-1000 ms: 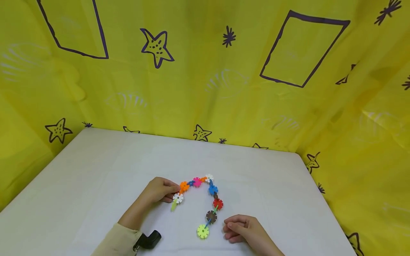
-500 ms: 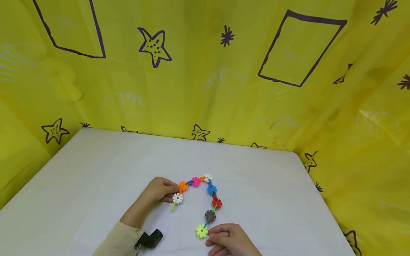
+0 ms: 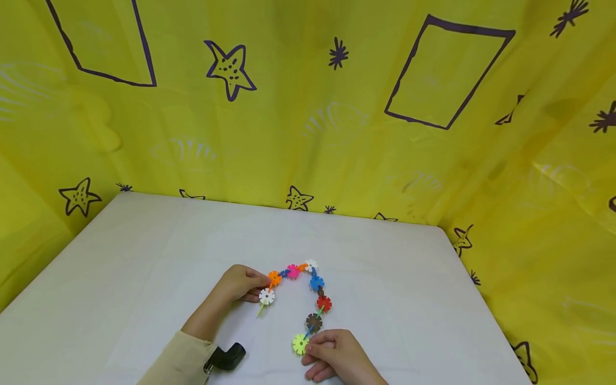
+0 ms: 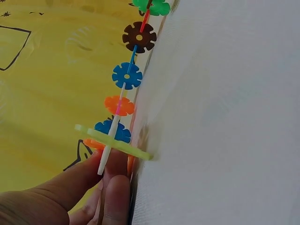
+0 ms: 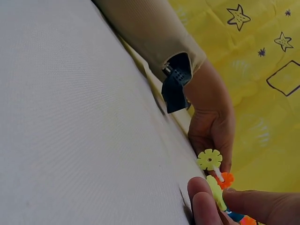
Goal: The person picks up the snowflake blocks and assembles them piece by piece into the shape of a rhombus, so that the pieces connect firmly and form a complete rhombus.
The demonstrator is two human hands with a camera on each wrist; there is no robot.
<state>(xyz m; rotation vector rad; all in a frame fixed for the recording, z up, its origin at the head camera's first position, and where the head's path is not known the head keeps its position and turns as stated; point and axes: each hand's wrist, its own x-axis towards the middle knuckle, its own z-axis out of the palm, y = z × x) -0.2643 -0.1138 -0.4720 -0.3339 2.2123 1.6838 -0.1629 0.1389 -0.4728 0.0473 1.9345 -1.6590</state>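
A chain of interlocking plastic snowflake discs (image 3: 293,271) in several colours arches over the white table. My left hand (image 3: 240,283) pinches it by the orange disc (image 3: 274,278) near its left end. Beyond those fingers hang a white disc (image 3: 267,296) and a yellow-green disc (image 4: 136,151), the latter edge-on in the left wrist view. At the chain's near right end, my right hand (image 3: 339,353) pinches another yellow-green disc (image 3: 299,345) by its right edge, thumb against fingers in the right wrist view. A brown disc (image 3: 314,322) comes just above it.
The white-covered table (image 3: 192,230) reaches back to a yellow curtain (image 3: 279,133) with drawn starfish and frames. A black camera mount (image 3: 229,357) juts from the left sleeve (image 3: 178,361), close to the tabletop.
My right hand has moved left to the chain's near end and now pinches the yellow-green disc there. The left hand keeps its hold, almost unmoved.
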